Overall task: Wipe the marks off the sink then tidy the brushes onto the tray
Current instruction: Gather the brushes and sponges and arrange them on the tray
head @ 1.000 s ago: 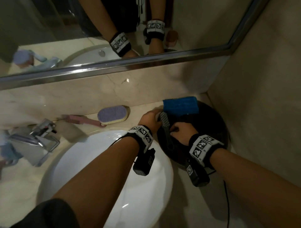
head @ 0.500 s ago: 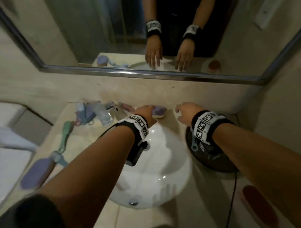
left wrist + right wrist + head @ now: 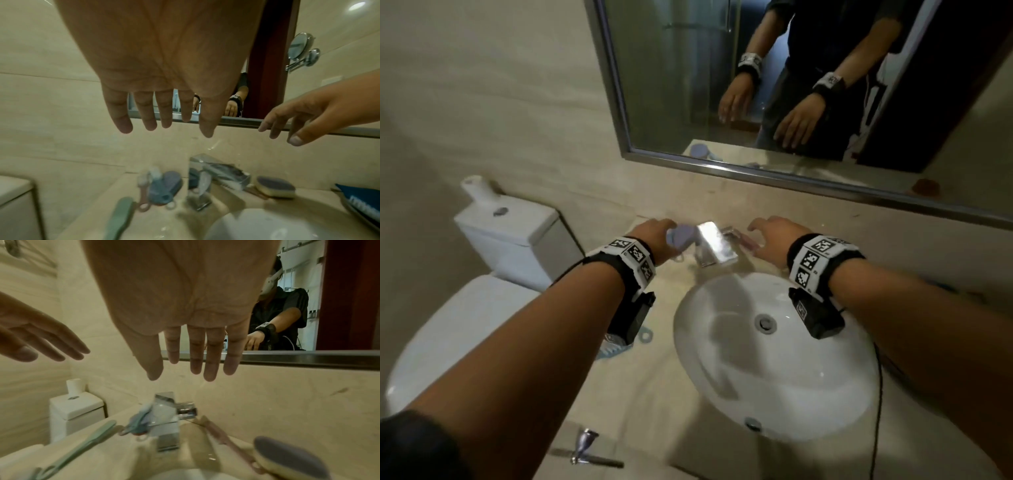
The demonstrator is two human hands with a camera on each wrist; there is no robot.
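Two hands: both hovered above the chrome tap, fingers straight and spread, neither holding anything.
Left hand: palm down, just left of the tap, over the cluster of brushes.
Right hand: palm down, just right of the tap, over the pink-handled brush.
Sink: white round basin set in the beige worktop, directly in front of the tap.
Brushes left of the tap: blue and pink small brushes lay bunched just beside it; a green-handled brush lay further left, near the worktop edge.
Brush right of the tap: pink-handled brush with purple bristle pad, flat on the worktop.
Tray: dark, right of the tap beyond the purple pad, with a blue sponge on it.
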